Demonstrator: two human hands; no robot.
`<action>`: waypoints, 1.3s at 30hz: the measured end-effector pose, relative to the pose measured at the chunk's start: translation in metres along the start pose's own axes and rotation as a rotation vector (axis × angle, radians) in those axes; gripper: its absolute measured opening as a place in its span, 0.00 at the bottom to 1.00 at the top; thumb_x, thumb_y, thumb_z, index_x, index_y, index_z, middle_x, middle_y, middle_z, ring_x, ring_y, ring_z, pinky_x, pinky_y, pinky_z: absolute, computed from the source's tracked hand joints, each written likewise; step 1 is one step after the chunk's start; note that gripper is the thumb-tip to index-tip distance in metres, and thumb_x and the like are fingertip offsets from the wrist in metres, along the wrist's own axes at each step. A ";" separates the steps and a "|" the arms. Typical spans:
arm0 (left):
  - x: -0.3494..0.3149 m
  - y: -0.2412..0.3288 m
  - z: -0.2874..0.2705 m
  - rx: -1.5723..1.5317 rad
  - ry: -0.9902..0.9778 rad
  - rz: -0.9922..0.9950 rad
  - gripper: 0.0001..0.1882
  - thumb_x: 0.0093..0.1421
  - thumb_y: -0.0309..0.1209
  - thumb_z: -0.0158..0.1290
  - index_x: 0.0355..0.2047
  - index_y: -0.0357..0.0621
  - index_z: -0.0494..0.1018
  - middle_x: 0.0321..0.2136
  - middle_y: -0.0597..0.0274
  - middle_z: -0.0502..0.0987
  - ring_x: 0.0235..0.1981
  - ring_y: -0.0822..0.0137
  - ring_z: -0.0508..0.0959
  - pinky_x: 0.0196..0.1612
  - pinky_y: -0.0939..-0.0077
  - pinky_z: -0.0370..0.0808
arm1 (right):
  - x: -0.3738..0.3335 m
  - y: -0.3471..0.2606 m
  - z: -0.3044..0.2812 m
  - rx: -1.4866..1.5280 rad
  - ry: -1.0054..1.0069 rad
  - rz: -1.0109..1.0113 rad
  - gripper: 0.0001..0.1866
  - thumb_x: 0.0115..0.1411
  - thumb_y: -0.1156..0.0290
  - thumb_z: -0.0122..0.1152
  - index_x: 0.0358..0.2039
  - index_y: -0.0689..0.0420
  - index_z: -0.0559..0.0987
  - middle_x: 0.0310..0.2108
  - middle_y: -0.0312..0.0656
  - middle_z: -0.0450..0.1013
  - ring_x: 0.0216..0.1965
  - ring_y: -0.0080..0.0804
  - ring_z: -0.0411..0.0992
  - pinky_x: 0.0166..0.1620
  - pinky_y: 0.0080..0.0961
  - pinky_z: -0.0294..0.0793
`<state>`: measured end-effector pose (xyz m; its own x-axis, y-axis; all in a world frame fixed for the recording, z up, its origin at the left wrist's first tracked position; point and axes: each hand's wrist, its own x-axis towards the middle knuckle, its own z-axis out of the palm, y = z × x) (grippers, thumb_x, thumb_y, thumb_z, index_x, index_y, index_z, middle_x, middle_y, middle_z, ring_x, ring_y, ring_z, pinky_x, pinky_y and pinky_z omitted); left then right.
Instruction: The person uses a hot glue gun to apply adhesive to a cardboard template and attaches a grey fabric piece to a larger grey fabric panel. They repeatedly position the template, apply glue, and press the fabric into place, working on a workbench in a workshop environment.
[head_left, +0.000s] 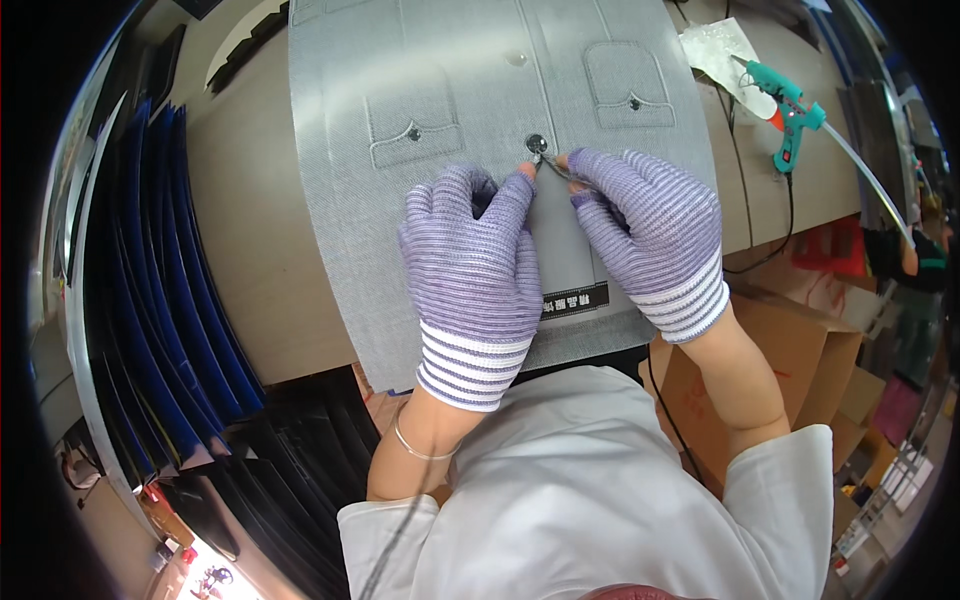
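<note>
Both hands wear purple-and-white striped knit gloves with bare fingertips showing. A large grey denim-patterned sheet [345,215] with pocket shapes lies before me. At its middle is a shiny round black button-like piece [537,144]. My left hand [470,245] pinches just below that piece, thumb and forefinger closed around something small and dark. From the other side, my right hand [650,215] pinches close by, its fingertips at a thin dark bit too small to name. A black label strip [575,301] with light lettering crosses the sheet's lower part.
To the right, a teal glue gun [790,110] with a white glue stick and a black cord rests beside a crumpled pale sheet [722,55]. Blue-and-black panels [165,270] stand stacked on the left. Cardboard boxes [770,370] sit at the lower right.
</note>
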<state>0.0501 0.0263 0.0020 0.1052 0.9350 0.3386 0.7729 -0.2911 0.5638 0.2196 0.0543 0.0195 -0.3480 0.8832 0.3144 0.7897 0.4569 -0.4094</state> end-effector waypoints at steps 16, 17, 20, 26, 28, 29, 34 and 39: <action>0.003 -0.001 0.001 0.034 0.009 0.028 0.22 0.48 0.23 0.56 0.47 0.46 0.79 0.34 0.53 0.71 0.36 0.55 0.71 0.39 0.59 0.69 | 0.001 -0.001 0.002 -0.002 -0.017 0.039 0.12 0.56 0.68 0.62 0.41 0.52 0.82 0.31 0.41 0.78 0.31 0.41 0.77 0.38 0.35 0.77; 0.001 -0.002 0.003 0.038 0.014 0.038 0.22 0.48 0.23 0.56 0.46 0.46 0.79 0.33 0.53 0.71 0.35 0.54 0.71 0.39 0.58 0.69 | 0.000 -0.001 0.003 -0.003 -0.014 0.045 0.12 0.56 0.68 0.62 0.41 0.52 0.82 0.31 0.41 0.78 0.31 0.41 0.77 0.38 0.35 0.77; 0.000 -0.002 0.002 0.049 0.017 0.049 0.21 0.49 0.23 0.56 0.46 0.46 0.79 0.33 0.54 0.71 0.35 0.54 0.71 0.38 0.58 0.69 | 0.000 -0.001 0.004 -0.053 0.003 0.019 0.12 0.56 0.67 0.62 0.41 0.51 0.82 0.31 0.41 0.78 0.32 0.40 0.77 0.38 0.35 0.77; -0.001 0.006 0.000 0.032 0.008 0.002 0.21 0.49 0.18 0.54 0.45 0.45 0.80 0.33 0.51 0.73 0.36 0.54 0.72 0.43 0.62 0.71 | -0.003 0.001 0.007 -0.020 0.035 0.034 0.11 0.56 0.66 0.62 0.40 0.51 0.83 0.31 0.40 0.79 0.33 0.40 0.77 0.38 0.34 0.77; 0.004 0.006 0.003 0.013 0.051 0.020 0.19 0.50 0.19 0.54 0.44 0.44 0.81 0.33 0.51 0.73 0.35 0.54 0.72 0.42 0.61 0.71 | -0.001 0.004 0.005 -0.029 0.036 0.005 0.11 0.57 0.66 0.61 0.40 0.52 0.83 0.32 0.41 0.79 0.34 0.39 0.78 0.38 0.34 0.77; 0.004 0.005 0.005 0.008 0.071 0.023 0.17 0.52 0.20 0.55 0.43 0.44 0.81 0.33 0.52 0.73 0.35 0.54 0.72 0.42 0.60 0.71 | 0.001 0.005 0.003 -0.026 0.010 0.015 0.11 0.57 0.66 0.61 0.40 0.53 0.82 0.33 0.41 0.79 0.34 0.40 0.78 0.38 0.35 0.77; -0.009 -0.010 -0.047 0.057 0.294 0.023 0.12 0.59 0.24 0.54 0.43 0.40 0.79 0.43 0.46 0.77 0.46 0.46 0.75 0.50 0.64 0.72 | 0.002 0.027 -0.044 0.175 0.195 0.197 0.15 0.60 0.64 0.62 0.43 0.59 0.81 0.34 0.47 0.78 0.32 0.39 0.77 0.38 0.29 0.75; -0.050 -0.010 -0.041 0.466 0.062 -0.061 0.13 0.57 0.38 0.56 0.39 0.45 0.79 0.63 0.48 0.65 0.68 0.40 0.55 0.67 0.31 0.41 | -0.039 0.104 -0.041 -0.046 0.156 0.270 0.22 0.58 0.59 0.65 0.45 0.65 0.78 0.39 0.52 0.78 0.38 0.40 0.77 0.45 0.31 0.75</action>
<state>0.0113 -0.0253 0.0100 0.0242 0.9296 0.3678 0.9764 -0.1009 0.1908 0.3359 0.0625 -0.0003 -0.0436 0.9435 0.3285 0.8662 0.1995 -0.4582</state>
